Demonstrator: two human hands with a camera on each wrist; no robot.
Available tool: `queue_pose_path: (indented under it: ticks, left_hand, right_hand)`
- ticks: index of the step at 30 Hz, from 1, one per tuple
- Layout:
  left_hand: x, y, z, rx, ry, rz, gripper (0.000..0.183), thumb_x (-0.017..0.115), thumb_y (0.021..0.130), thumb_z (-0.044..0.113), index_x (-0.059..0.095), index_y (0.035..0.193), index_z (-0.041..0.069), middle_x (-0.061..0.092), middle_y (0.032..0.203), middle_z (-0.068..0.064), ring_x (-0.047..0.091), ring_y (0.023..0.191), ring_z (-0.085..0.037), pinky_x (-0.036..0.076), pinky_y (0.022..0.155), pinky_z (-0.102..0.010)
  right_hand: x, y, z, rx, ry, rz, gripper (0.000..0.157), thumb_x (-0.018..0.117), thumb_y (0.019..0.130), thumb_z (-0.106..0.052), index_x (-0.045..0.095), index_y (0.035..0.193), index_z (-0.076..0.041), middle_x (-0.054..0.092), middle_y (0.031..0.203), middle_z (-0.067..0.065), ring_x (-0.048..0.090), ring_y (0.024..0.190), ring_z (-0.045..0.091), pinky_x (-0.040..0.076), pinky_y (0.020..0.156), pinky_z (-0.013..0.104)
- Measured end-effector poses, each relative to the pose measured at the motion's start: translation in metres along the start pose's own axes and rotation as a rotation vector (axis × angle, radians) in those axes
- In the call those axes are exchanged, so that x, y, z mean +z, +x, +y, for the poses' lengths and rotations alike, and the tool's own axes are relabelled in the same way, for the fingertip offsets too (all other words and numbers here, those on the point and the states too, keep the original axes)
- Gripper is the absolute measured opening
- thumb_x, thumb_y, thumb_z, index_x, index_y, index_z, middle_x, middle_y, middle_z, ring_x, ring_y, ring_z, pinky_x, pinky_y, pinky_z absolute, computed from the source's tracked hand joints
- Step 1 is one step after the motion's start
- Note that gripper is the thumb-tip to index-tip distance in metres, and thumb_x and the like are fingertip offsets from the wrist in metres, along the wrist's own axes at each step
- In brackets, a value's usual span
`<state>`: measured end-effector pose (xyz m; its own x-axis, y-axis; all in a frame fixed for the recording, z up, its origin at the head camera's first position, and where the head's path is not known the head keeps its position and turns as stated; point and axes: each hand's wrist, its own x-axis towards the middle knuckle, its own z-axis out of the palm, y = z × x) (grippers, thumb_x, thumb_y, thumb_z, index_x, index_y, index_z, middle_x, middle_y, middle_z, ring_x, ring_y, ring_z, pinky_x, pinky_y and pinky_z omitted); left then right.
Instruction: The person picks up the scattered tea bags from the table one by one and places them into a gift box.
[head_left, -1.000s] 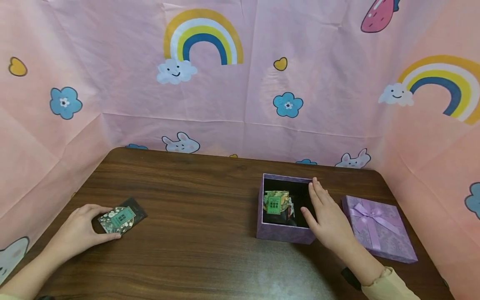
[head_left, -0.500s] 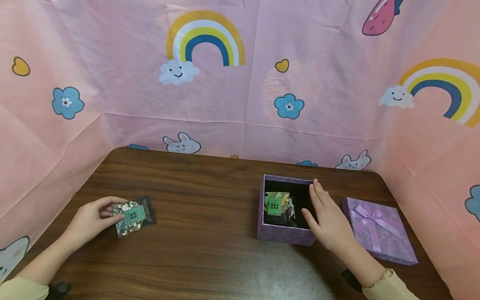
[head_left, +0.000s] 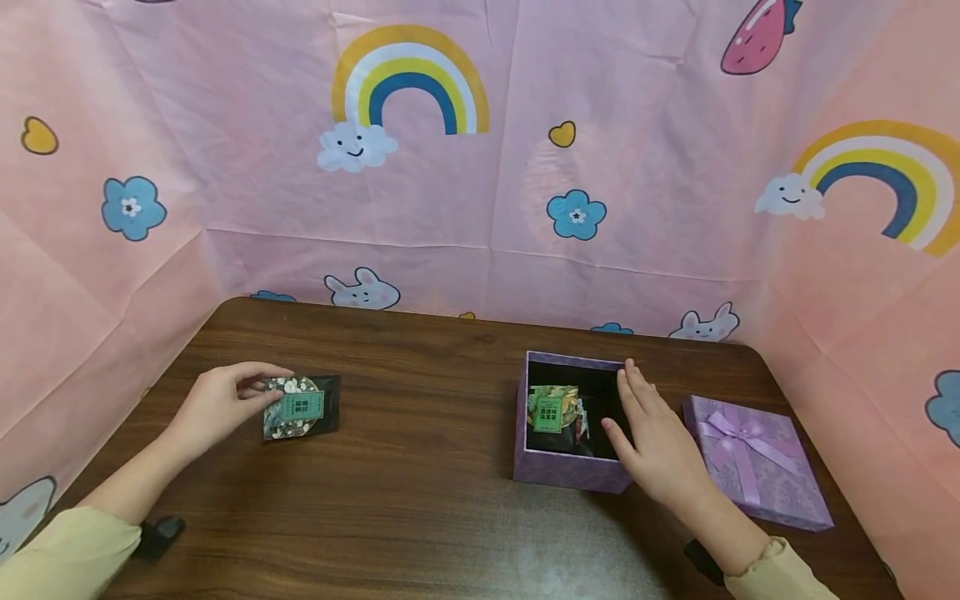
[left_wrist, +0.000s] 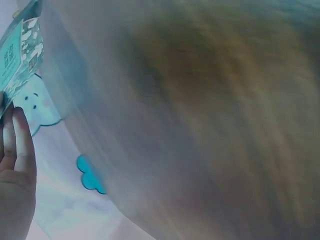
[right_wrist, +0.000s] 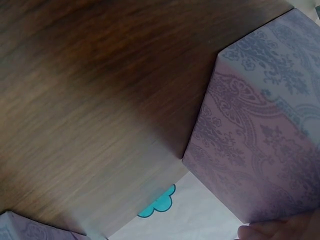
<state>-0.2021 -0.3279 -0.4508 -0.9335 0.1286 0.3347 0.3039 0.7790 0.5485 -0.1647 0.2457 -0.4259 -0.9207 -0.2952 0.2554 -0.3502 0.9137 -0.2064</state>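
My left hand [head_left: 225, 404] pinches a flat dark packet [head_left: 303, 407] with a green label and a white-flower print, near the table's left side. In the left wrist view the packet [left_wrist: 20, 52] shows at the upper left, above the fingers [left_wrist: 22, 140]. My right hand [head_left: 656, 437] rests with straight fingers along the right rim of a purple patterned box [head_left: 573, 468]. Inside that lidless box, a packet with a green label [head_left: 549, 414] leans at the left, other packets partly hidden behind it. The right wrist view has the box's patterned side [right_wrist: 250, 135] and a few fingertips [right_wrist: 280, 229].
The purple box lid [head_left: 765, 467] with a ribbon bow lies on the wooden table [head_left: 420, 433], right of the box. A pink printed cloth [head_left: 450, 192] hangs round the table's back and sides.
My left hand has lifted the packet and moved it right and away from me, turning it level. The right hand stays at the box rim.
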Motion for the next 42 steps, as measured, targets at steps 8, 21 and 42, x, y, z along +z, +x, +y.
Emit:
queue_pose_path:
  ticks: [8, 21, 42]
  left_hand:
    - [0.006, 0.026, 0.027, -0.013, -0.052, 0.044, 0.024, 0.088, 0.087, 0.008, 0.083, 0.110, 0.006, 0.081, 0.101, -0.020, 0.060, 0.075, 0.021, 0.054, 0.065, -0.010]
    - [0.025, 0.074, 0.085, 0.061, -0.057, 0.050, 0.010, 0.083, 0.094, 0.013, 0.086, 0.102, 0.010, 0.083, 0.101, -0.014, 0.073, 0.084, -0.014, 0.053, 0.071, -0.024]
    - [0.075, 0.133, 0.197, 0.144, -0.219, 0.012, 0.015, 0.075, 0.101, 0.013, 0.084, 0.109, 0.005, 0.082, 0.110, -0.013, 0.077, 0.100, -0.030, 0.061, 0.085, -0.045]
  right_hand:
    - [0.002, 0.000, 0.003, -0.006, -0.011, -0.004, 0.075, 0.057, 0.108, -0.036, 0.029, 0.164, 0.006, 0.021, 0.175, 0.023, 0.029, 0.160, 0.044, 0.032, 0.125, 0.064]
    - [0.003, 0.000, 0.002, -0.008, -0.014, -0.003, 0.074, 0.058, 0.108, -0.032, 0.029, 0.164, 0.006, 0.021, 0.176, 0.023, 0.029, 0.161, 0.043, 0.030, 0.127, 0.063]
    - [0.005, 0.001, 0.003, -0.002, -0.007, 0.004, 0.074, 0.057, 0.108, -0.033, 0.028, 0.165, 0.005, 0.021, 0.176, 0.022, 0.028, 0.161, 0.042, 0.029, 0.128, 0.062]
